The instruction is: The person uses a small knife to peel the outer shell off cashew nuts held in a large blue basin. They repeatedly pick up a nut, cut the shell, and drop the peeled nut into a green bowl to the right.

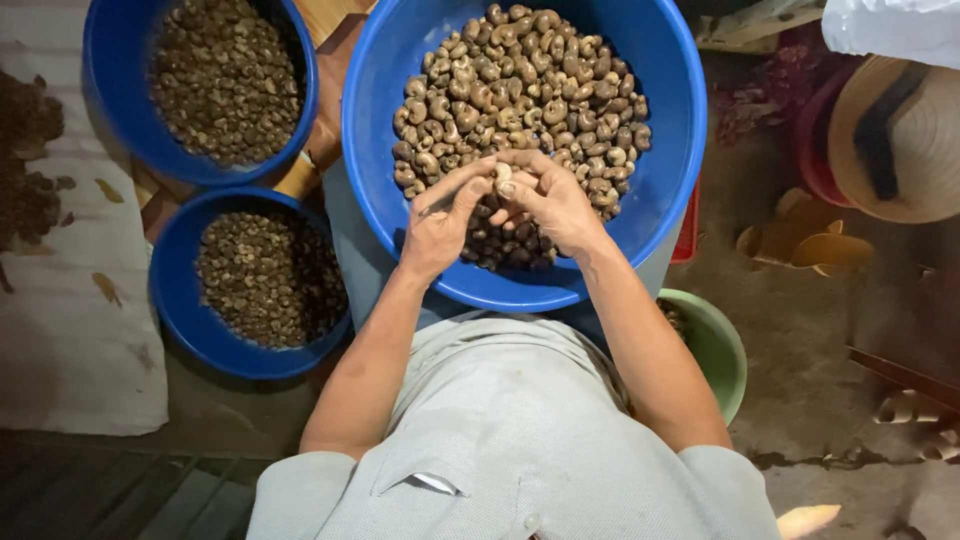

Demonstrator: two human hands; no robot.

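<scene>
Peeling a single pale nut (503, 174), pinched between the fingertips of both hands above the near part of the big blue basin (668, 150) on the lap. Left hand (440, 222) clenched around the nut's left side, with what may be a thin tool lying along its fingers, too small to tell. Right hand (548, 200) grasping the same nut from the right, thumb on top.

Judged far from finished: still heaped high with brown, unpeeled nuts (520, 80) in that basin. At 4 o'clock of the hands, a green bowl (722, 350) mostly hidden behind the right forearm, contents barely visible. At 9 o'clock, a smaller blue bowl (180, 300) of darker small pieces; at 10 o'clock, farther off, another blue bowl (100, 80) of similar pieces, so a fair share seems already sorted.

No packages, labels or signs to report. At far left, a white cloth (70, 340) on the floor with brown scraps; at 2 o'clock, a straw hat (900, 140) with a dark band.
</scene>
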